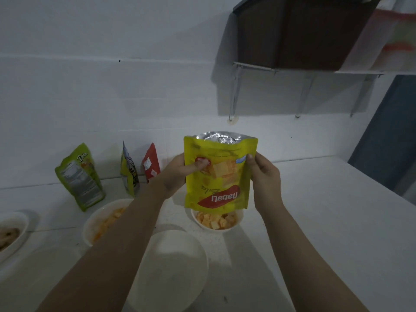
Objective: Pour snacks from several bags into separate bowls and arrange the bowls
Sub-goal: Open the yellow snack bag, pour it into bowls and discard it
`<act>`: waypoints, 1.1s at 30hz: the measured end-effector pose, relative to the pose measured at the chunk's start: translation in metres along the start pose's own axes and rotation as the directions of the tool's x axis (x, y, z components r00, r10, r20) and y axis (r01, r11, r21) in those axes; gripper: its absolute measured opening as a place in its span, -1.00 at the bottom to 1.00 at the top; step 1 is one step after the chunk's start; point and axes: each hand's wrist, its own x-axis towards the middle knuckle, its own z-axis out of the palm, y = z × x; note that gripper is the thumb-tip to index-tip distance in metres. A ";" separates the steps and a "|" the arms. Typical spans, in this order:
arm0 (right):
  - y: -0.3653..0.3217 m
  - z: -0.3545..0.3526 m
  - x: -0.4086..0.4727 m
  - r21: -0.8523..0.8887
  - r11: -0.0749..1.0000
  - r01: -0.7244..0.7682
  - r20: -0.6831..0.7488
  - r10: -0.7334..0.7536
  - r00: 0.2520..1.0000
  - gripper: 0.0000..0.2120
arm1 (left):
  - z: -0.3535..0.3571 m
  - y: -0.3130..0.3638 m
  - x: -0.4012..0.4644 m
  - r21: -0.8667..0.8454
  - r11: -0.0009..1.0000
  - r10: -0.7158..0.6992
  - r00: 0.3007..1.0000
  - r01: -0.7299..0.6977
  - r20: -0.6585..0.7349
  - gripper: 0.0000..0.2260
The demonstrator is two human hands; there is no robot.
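Observation:
A yellow snack bag (219,174) hangs upside down over a small white bowl (239,219) that holds orange-yellow square snacks; the bag's mouth is at the bowl. My left hand (180,171) grips the bag's left side with the thumb on its front. My right hand (262,174) pinches the bag's right edge. An empty white bowl (173,266) sits nearer to me. Left of it, a white bowl (90,224) holds orange snacks, partly hidden by my left forearm. At the far left edge a bowl (15,235) holds brownish snacks.
Three bags stand against the white wall at the back left: a green one (80,176), a yellow-green one (129,171) and a red one (151,164). A dark cabinet on a shelf (299,32) hangs above right. The white counter (337,221) extends to the right.

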 end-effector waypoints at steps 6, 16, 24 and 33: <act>0.005 -0.006 -0.002 0.005 0.999 -0.036 0.014 0.036 0.999 -0.82 | 0.006 0.022 -0.001 0.017 0.998 0.057 0.994 -0.056 -0.090 -0.70; -0.020 -0.009 0.006 -0.075 0.993 -0.094 0.105 0.101 0.989 -0.89 | 0.002 0.022 -0.006 0.050 0.995 0.090 0.980 -0.082 -0.179 -0.57; -0.028 0.003 0.000 -0.026 0.989 -0.148 0.158 0.150 0.976 -0.86 | 0.010 0.027 -0.008 0.116 0.987 0.131 0.976 -0.112 -0.174 -0.81; -0.037 0.012 -0.003 -0.005 0.994 -0.111 0.069 0.111 0.991 -0.95 | 0.010 0.020 -0.008 0.190 0.968 0.204 0.958 -0.166 -0.200 -0.85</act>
